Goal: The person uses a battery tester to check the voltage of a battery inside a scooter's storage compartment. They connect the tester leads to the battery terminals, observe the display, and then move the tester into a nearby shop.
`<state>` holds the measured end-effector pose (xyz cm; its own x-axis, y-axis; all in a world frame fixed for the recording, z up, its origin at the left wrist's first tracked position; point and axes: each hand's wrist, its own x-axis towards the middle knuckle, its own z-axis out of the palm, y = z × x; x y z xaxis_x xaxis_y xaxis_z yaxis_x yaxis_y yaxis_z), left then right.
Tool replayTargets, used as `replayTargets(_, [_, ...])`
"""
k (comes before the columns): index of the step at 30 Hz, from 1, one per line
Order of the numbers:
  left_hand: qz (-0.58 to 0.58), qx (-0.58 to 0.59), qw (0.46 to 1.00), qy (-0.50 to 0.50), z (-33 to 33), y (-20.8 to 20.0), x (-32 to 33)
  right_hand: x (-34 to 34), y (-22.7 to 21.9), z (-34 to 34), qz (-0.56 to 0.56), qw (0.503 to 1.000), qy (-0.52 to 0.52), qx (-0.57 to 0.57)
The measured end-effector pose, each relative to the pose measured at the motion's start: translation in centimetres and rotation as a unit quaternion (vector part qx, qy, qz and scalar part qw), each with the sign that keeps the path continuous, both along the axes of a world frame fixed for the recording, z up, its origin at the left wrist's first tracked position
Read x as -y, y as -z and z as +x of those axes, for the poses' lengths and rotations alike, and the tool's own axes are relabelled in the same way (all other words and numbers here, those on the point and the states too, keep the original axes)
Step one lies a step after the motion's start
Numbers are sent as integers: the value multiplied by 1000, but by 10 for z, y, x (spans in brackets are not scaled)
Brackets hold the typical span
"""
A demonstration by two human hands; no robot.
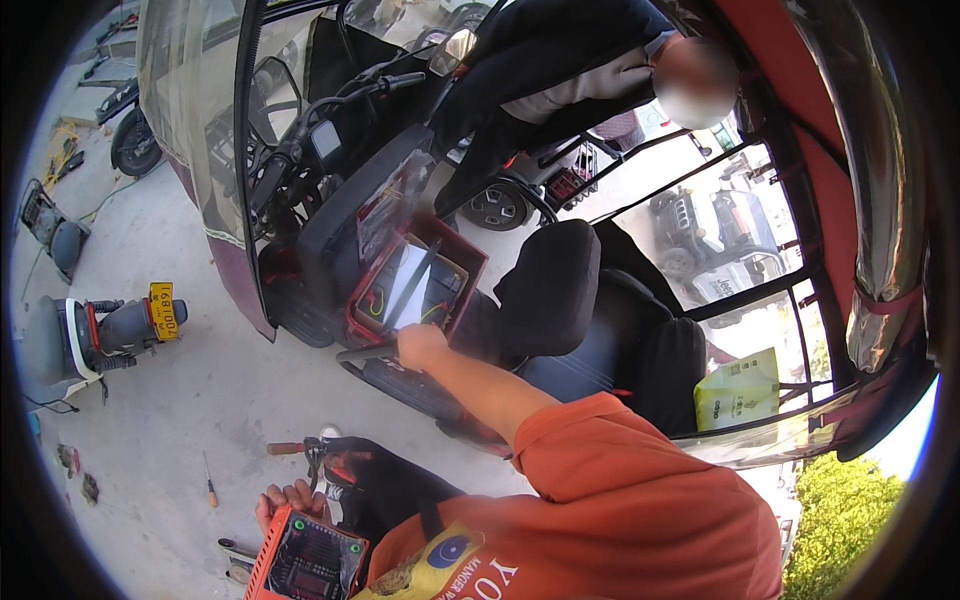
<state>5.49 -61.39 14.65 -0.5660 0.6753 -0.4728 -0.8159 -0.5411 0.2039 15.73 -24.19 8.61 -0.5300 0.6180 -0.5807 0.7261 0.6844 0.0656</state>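
My right hand [422,346] is closed at the near edge of a red open compartment [462,312] in a covered vehicle. What its fingers hold, if anything, is hidden. Inside the compartment lie a white sheet [408,272], a dark strap-like strip across it, and yellow-green wires [375,302]. At the lower left, my left hand [290,500] grips the edge of an orange-red electrical device [310,555]. That device has a vented side, a dark front panel and green round spots at its corners.
A raised black seat [552,288] stands beside the compartment. Another person in dark clothes [540,50] leans in from the far side. A screwdriver [210,482] lies on the concrete floor at left, near a parked scooter [60,350]. A yellow-green bag [738,392] sits at right.
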Motion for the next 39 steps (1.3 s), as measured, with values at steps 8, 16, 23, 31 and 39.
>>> replayTargets(8, [9, 15, 1000, -10, -1, -4, 0, 1, -3, -2, -8, 1000, 5, 4])
replayTargets(16, [-3, 15, 1000, -23, 1, -6, 0, 2, -1, 0, -5, 1000, 2, -6])
replayTargets(23, [9, 24, 1000, -11, 2, -4, 4, -1, 11, 5, 12, 1000, 5, -26])
replayTargets(31, [-21, 47, 998, -26, 4, -19, -4, -3, 2, 0, 10, 1000, 5, -16])
replayTargets(39, [4, 55, 998, -43, 3, -45, -2, 2, -9, -11, -27, 998, -3, 49])
